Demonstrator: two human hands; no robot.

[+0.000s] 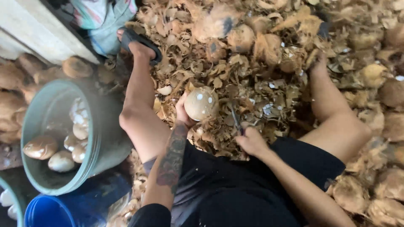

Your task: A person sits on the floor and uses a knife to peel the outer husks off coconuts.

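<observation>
The left hand [182, 112] cups a peeled coconut [201, 103] from below and behind, fingers curled round its far side, so the pale, white-flecked face is turned up and toward the blade. The right hand [251, 141] is clenched on the handle of a knife [235, 120], its dark blade pointing up just beside the coconut, apart from it by a small gap. The coconut is held over the space between the person's bare knees, above a deep litter of brown husk shavings [219, 63], likely so that trimmings drop onto the pile. Unpeeled, fibrous coconuts [242, 38] lie further out within reach. At the left knee a green tub [99, 138] stands tilted toward the person and holds several peeled coconuts; a blue bucket [46, 212] sits below it
</observation>
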